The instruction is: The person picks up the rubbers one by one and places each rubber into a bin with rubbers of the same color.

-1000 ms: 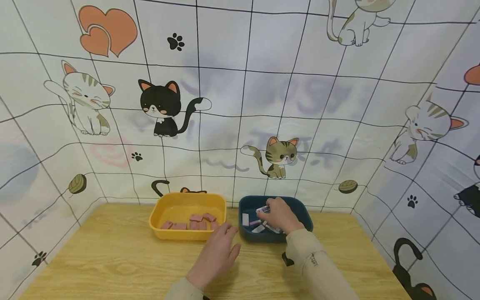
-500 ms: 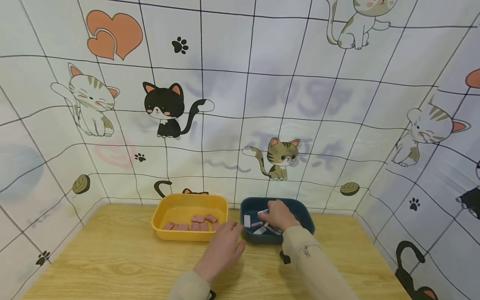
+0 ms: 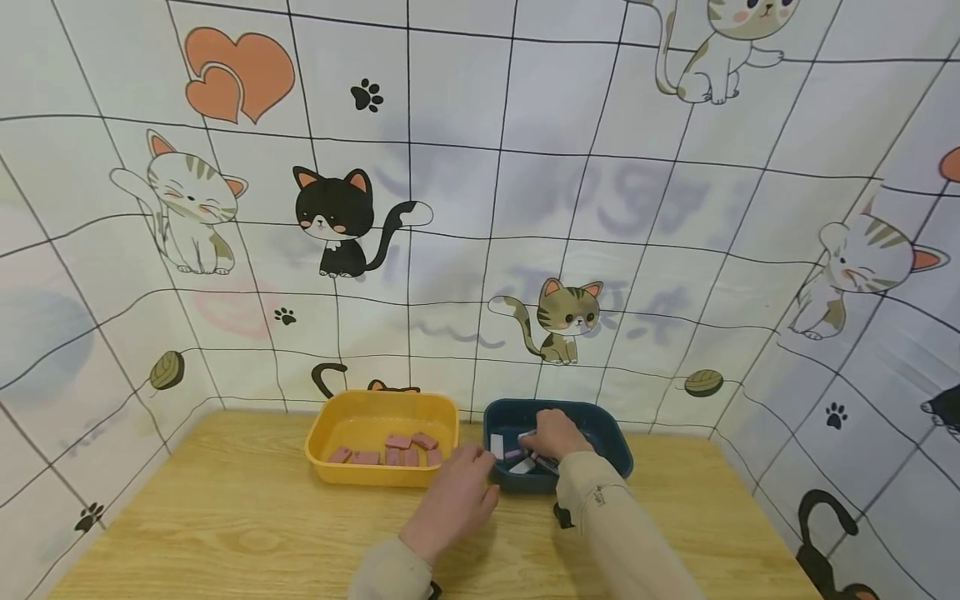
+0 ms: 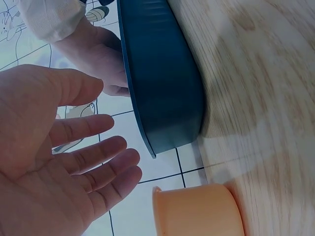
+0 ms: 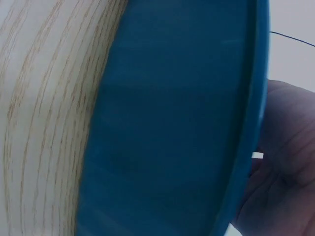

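Note:
My right hand [image 3: 558, 435] reaches down into the dark blue tub [image 3: 528, 483]. Its fingers pinch a small white eraser [image 3: 527, 437], mostly hidden by the hand. More white erasers, some with purple or dark sleeves, lie loose in that tub, one white eraser [image 3: 497, 447] along its left side. In the right wrist view the tub wall [image 5: 167, 123] covers most of the work, and a white sliver shows at the fingers. My left hand [image 3: 457, 496] hovers before the gap between the two tubs, holding nothing; the left wrist view shows its fingers [image 4: 93, 167] extended, palm visible.
A yellow tub [image 3: 375, 475] stands left of the blue one, with several pink blocks [image 3: 366, 458] inside. Both sit at the back of the wood-grain table [image 3: 247, 517], against a cat-print cloth wall [image 3: 442, 258]. A small black object [image 3: 562, 517] shows beside the right sleeve.
My right hand has dipped lower into the blue tub with the eraser. My left hand has shifted slightly right, toward the blue tub. The head view has tilted a little.

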Action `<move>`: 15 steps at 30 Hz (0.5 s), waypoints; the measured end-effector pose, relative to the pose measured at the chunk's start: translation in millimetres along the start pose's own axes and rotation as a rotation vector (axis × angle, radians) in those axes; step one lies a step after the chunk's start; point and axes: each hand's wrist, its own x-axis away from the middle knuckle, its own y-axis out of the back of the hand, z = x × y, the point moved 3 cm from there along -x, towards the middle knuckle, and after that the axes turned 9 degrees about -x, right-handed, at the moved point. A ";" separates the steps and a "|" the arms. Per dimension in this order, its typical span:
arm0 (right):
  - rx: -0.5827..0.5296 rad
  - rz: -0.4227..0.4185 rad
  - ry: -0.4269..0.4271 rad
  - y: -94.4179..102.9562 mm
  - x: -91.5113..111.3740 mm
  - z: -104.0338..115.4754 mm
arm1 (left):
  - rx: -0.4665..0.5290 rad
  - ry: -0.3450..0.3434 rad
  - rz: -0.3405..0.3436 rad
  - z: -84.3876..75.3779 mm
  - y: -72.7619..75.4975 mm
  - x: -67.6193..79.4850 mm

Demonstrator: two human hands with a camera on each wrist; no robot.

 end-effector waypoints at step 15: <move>0.008 -0.028 0.059 -9.3 -2.2 -3.7 | -0.050 -0.048 -0.046 -5.6 -2.8 0.4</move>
